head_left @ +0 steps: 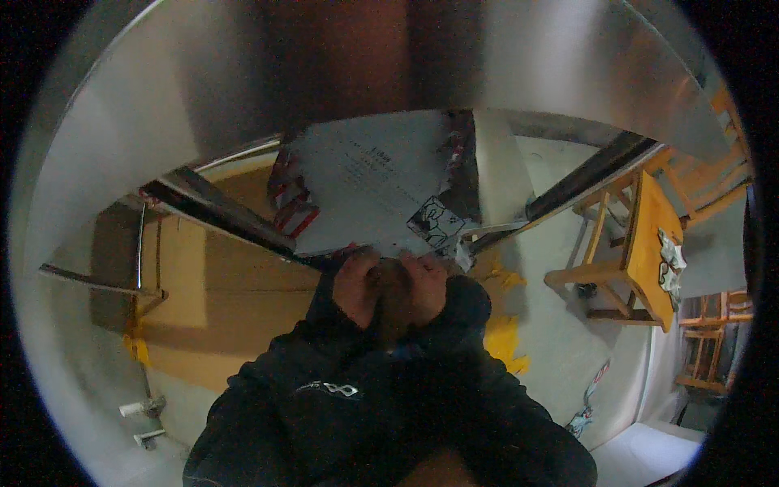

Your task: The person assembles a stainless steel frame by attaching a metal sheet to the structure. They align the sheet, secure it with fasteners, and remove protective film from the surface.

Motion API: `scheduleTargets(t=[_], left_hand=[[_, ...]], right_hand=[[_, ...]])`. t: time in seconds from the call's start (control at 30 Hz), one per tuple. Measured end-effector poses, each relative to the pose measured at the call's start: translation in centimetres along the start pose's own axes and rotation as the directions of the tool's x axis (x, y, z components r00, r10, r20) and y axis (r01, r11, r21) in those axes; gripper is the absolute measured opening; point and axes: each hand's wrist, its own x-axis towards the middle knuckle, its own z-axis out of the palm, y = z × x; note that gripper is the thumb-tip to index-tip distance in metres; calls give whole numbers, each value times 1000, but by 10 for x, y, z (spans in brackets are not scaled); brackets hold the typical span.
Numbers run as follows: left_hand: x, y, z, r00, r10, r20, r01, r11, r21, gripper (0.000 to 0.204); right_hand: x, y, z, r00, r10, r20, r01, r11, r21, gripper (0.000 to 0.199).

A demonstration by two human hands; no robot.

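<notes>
As the left hand and right hand grip the near edge of the pale sack, right below the steel panel, fingers curled in, uneven pulling could tear it!

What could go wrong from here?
The left hand and right hand are both at the near edge of the pale printed package, so its far end might tip or sag. Dark bars run close by on either side; a corner could snag. The shiny metal surface beyond might get bumped.
</notes>
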Motion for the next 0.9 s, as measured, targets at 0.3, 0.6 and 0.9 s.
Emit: scheduleTargets(t=[0.3, 0.6, 0.9], left_hand=[[-8, 18, 0, 918, -383, -100, 367, 918, -149, 26], [-5, -10, -3, 854, -520, 8, 433, 702, -565, 21], [1, -51, -25, 978, -200, 52, 203, 978, -39, 9]], right_hand=[[31, -75, -17, 670, 575, 470, -674, 206, 709, 31], [-1, 6, 11, 872, 218, 439, -480, 561, 675, 39], [20, -35, -3, 682, 472, 559, -601, -73, 796, 19]])
